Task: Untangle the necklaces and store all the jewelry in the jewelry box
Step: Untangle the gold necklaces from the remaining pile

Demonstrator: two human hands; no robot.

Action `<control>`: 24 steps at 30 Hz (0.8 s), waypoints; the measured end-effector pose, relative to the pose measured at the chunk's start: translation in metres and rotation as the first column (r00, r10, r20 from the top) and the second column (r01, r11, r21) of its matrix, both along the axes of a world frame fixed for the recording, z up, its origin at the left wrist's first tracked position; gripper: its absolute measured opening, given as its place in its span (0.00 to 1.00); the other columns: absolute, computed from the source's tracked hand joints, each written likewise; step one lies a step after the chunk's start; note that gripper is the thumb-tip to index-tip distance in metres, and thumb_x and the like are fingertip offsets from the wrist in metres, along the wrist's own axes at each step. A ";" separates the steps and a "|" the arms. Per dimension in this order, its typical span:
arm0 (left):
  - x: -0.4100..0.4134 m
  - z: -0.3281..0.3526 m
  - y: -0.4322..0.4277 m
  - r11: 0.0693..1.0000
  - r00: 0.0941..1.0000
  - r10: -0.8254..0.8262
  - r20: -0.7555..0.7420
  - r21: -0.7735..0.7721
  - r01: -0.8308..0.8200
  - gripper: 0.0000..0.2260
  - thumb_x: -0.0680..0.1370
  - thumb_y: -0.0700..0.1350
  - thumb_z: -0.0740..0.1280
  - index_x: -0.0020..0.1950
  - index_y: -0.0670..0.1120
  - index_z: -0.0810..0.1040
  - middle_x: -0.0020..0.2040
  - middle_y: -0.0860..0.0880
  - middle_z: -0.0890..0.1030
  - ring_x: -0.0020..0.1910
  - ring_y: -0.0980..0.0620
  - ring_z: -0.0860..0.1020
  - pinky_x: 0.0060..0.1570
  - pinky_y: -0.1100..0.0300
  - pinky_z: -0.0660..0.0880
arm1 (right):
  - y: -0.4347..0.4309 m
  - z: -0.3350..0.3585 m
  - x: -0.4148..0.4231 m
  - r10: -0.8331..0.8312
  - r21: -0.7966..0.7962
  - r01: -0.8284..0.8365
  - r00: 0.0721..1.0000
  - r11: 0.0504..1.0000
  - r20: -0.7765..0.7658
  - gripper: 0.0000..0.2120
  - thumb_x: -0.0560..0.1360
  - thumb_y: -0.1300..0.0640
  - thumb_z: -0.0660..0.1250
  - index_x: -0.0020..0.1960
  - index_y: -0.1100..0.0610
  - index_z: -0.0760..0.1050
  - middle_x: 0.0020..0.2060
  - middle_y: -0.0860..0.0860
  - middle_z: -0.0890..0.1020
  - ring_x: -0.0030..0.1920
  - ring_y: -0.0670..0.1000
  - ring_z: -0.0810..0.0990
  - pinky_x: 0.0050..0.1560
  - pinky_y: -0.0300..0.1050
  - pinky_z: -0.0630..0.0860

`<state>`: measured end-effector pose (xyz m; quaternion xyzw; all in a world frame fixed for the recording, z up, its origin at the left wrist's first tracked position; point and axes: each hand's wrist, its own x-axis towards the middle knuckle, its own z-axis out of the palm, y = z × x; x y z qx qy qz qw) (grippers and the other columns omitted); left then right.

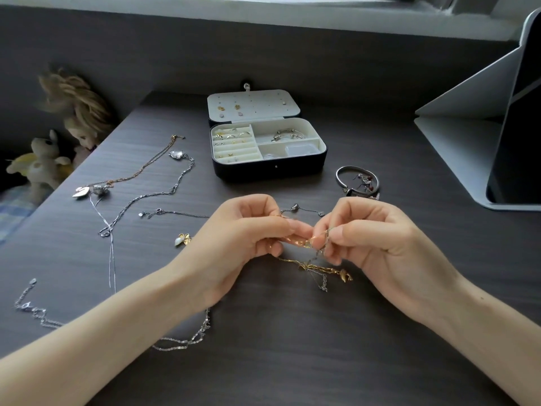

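My left hand (246, 232) and my right hand (377, 241) both pinch a knot of gold and silver chains (310, 243) just above the dark table. Loose ends of that tangle, with a gold charm (345, 276), trail onto the table below my fingers. The open jewelry box (268, 168) stands behind my hands; its cream tray holds rings, small earrings and bangles. Other necklaces lie spread to the left: a rose-gold chain with a swan pendant (80, 191), a long silver chain (178, 183), a thin silver chain (111, 259).
A silver bangle with dark beads (358, 181) lies right of the box. A small gold-and-white pendant (183, 239) sits left of my left hand. A tablet in a white stand (480, 127) is at far right. A doll and plush toy (44, 165) sit off the table's left edge.
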<state>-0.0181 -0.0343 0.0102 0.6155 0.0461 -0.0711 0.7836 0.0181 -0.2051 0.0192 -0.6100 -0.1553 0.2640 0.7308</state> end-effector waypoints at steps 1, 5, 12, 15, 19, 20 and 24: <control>0.000 0.000 0.000 1.000 1.000 -0.015 0.010 -0.001 0.015 0.09 0.66 0.37 0.66 0.32 0.44 0.66 0.40 0.40 0.84 0.32 0.55 0.79 0.30 0.67 0.70 | 0.000 0.000 0.000 0.011 -0.012 -0.011 1.000 1.000 -0.001 0.03 0.62 0.67 0.62 0.30 0.62 0.72 0.31 0.59 0.79 0.28 0.48 0.74 0.28 0.37 0.71; -0.002 -0.002 -0.001 0.994 0.994 -0.059 0.095 0.097 0.049 0.11 0.66 0.38 0.70 0.30 0.46 0.69 0.40 0.43 0.84 0.33 0.54 0.77 0.31 0.67 0.70 | 0.000 0.000 0.001 0.023 -0.068 -0.021 1.000 0.997 0.018 0.02 0.63 0.66 0.64 0.32 0.63 0.74 0.32 0.59 0.79 0.29 0.48 0.74 0.28 0.38 0.71; -0.004 -0.006 0.000 0.937 0.969 -0.133 0.208 0.344 0.055 0.09 0.67 0.43 0.76 0.39 0.43 0.78 0.36 0.48 0.81 0.36 0.53 0.78 0.39 0.61 0.76 | 0.000 -0.001 0.000 0.068 -0.105 -0.062 0.996 0.992 0.052 0.05 0.63 0.66 0.65 0.30 0.59 0.77 0.31 0.58 0.77 0.30 0.49 0.75 0.30 0.39 0.73; -0.003 -0.007 0.000 0.896 0.952 -0.175 0.252 0.442 0.047 0.07 0.68 0.43 0.76 0.41 0.44 0.79 0.37 0.47 0.83 0.35 0.55 0.79 0.40 0.60 0.77 | -0.001 -0.001 0.001 0.060 -0.128 -0.051 0.996 0.990 0.068 0.04 0.63 0.65 0.66 0.31 0.60 0.77 0.30 0.58 0.77 0.30 0.49 0.75 0.30 0.39 0.73; -0.003 -0.010 0.002 0.822 0.923 -0.209 0.322 0.569 -0.013 0.02 0.69 0.45 0.71 0.41 0.48 0.80 0.37 0.50 0.83 0.36 0.54 0.81 0.40 0.57 0.78 | 0.000 -0.004 0.000 0.056 -0.185 -0.037 0.994 0.982 0.099 0.02 0.63 0.65 0.67 0.32 0.61 0.78 0.30 0.58 0.78 0.30 0.52 0.74 0.29 0.39 0.72; -0.003 -0.010 0.002 0.790 0.912 -0.229 0.339 0.612 -0.029 0.01 0.70 0.45 0.70 0.40 0.49 0.80 0.37 0.52 0.83 0.36 0.54 0.81 0.40 0.58 0.78 | 0.001 -0.004 0.000 0.047 -0.207 -0.022 0.992 0.978 0.118 0.02 0.63 0.64 0.67 0.32 0.61 0.78 0.30 0.59 0.78 0.30 0.53 0.73 0.28 0.39 0.71; -0.001 -0.009 0.003 0.776 0.920 -0.218 0.325 0.630 -0.039 0.01 0.71 0.46 0.67 0.39 0.51 0.77 0.34 0.57 0.78 0.34 0.59 0.74 0.38 0.65 0.72 | 0.000 -0.007 0.001 0.027 -0.309 0.050 0.970 0.950 0.242 0.05 0.63 0.61 0.68 0.33 0.64 0.76 0.30 0.62 0.77 0.28 0.57 0.70 0.26 0.41 0.68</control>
